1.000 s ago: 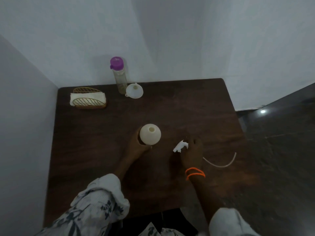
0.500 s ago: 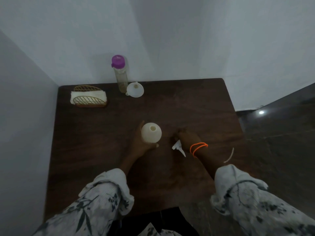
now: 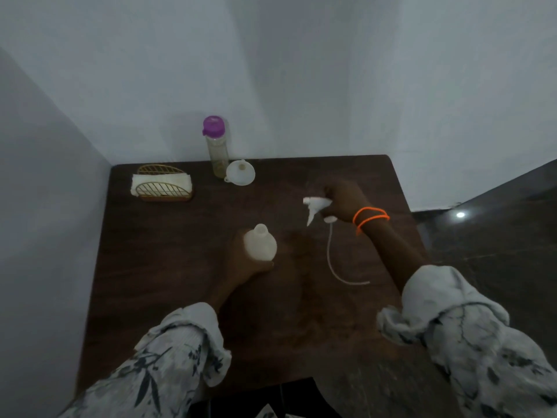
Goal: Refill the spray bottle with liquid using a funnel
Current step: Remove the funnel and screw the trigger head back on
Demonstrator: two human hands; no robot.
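The white spray bottle (image 3: 260, 245) stands uncapped in the middle of the dark wooden table (image 3: 168, 267), and my left hand (image 3: 245, 268) grips its lower body. My right hand (image 3: 343, 199) is raised over the table's right half, holding the white spray head (image 3: 316, 206). Its thin dip tube (image 3: 334, 263) hangs down and curls toward me. A white funnel (image 3: 240, 172) rests at the back of the table. Beside it stands a clear bottle with a purple cap (image 3: 216, 147), with some pale liquid at its bottom.
A gold wire holder with white napkins (image 3: 162, 184) sits at the table's back left corner. White walls close in behind and on the left. Dark floor lies off the table's right edge.
My right hand has lifted the spray head from near the table and carried it away from me and to the right, with the tube trailing. My left hand stays on the bottle.
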